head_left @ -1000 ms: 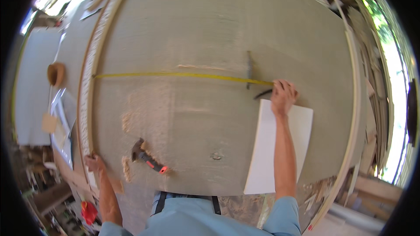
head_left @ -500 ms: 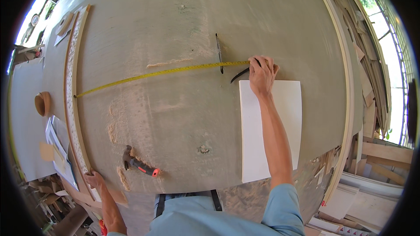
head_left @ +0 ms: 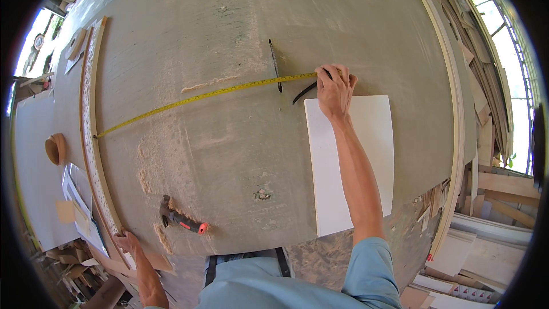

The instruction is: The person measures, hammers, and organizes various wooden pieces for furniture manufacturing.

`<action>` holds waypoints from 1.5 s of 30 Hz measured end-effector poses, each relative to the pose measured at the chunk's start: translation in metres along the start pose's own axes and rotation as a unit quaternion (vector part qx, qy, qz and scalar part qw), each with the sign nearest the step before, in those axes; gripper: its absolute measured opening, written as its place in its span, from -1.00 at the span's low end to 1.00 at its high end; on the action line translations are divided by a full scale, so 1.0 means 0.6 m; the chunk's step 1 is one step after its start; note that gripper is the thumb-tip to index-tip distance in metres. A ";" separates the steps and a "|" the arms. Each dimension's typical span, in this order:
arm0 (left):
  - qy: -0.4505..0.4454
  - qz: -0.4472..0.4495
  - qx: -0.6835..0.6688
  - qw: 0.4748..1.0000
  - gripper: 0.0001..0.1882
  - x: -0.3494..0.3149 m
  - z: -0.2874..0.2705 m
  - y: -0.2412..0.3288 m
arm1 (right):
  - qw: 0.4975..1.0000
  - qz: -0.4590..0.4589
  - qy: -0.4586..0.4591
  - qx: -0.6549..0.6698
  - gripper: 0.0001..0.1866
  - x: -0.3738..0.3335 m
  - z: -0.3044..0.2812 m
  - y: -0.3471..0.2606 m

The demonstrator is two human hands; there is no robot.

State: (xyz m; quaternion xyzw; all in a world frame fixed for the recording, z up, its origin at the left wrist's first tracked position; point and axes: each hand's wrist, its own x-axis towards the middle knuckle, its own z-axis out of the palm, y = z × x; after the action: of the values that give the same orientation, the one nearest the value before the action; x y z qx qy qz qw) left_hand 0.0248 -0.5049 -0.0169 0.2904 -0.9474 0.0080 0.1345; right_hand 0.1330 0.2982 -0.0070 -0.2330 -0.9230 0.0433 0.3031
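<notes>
My right hand (head_left: 336, 92) is closed around a tape measure, whose case is mostly hidden in my fingers. A curved black strap (head_left: 303, 93) hangs from it. The yellow tape blade (head_left: 217, 91) stretches left across the worktable (head_left: 246, 143), and its end meets a long wooden strip (head_left: 88, 103) on the left. At the near end of that strip, my left hand (head_left: 127, 243) grips the wood. A thin dark pencil-like tool (head_left: 275, 64) lies under the blade near my right hand. My right forearm crosses over a white rectangular board (head_left: 366, 160).
A claw hammer (head_left: 182, 218) with a black and red handle lies near the table's front edge among sawdust (head_left: 157, 163). Beyond the strip are a roll of brown tape (head_left: 56, 149) and papers (head_left: 83, 212). Another long wooden strip (head_left: 449, 80) borders the right side.
The view has shifted slightly, so most things sit a little differently in it. My right hand still holds the tape measure and my left hand still grips the strip.
</notes>
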 end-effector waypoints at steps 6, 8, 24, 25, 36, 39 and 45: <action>0.030 0.006 -0.024 0.999 -0.56 0.015 0.017 -0.023 | 1.000 -0.002 0.002 0.008 -0.82 0.003 -0.002 -0.003; 0.035 0.007 -0.032 0.999 -0.55 0.019 0.019 -0.034 | 1.000 -0.002 0.003 0.009 -0.82 0.002 -0.002 -0.003; 0.012 0.000 -0.053 0.999 -0.61 -0.001 0.007 -0.004 | 1.000 0.005 -0.017 -0.012 -0.82 0.000 -0.004 0.000; 0.016 0.001 -0.057 0.998 -0.62 -0.003 0.007 0.004 | 1.000 0.007 -0.024 -0.016 -0.82 0.002 -0.006 0.002; 0.017 -0.009 -0.055 0.998 -0.67 0.004 0.012 -0.024 | 1.000 -0.003 -0.010 -0.015 -0.80 0.018 -0.017 -0.015; -0.016 -0.005 -0.077 0.997 -0.70 0.002 0.012 -0.020 | 0.999 0.000 -0.007 -0.038 -0.80 -0.010 -0.015 -0.010; -0.042 -0.061 -0.170 0.983 -0.70 0.022 -0.002 -0.031 | 0.990 0.010 -0.072 -0.123 -0.84 -0.034 -0.070 -0.060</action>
State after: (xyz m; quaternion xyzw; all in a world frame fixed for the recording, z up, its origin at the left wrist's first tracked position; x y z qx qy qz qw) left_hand 0.0251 -0.5272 -0.0134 0.3207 -0.9202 -0.1736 0.1424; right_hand 0.1570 0.2545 0.0241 -0.2738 -0.9385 -0.0513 0.2040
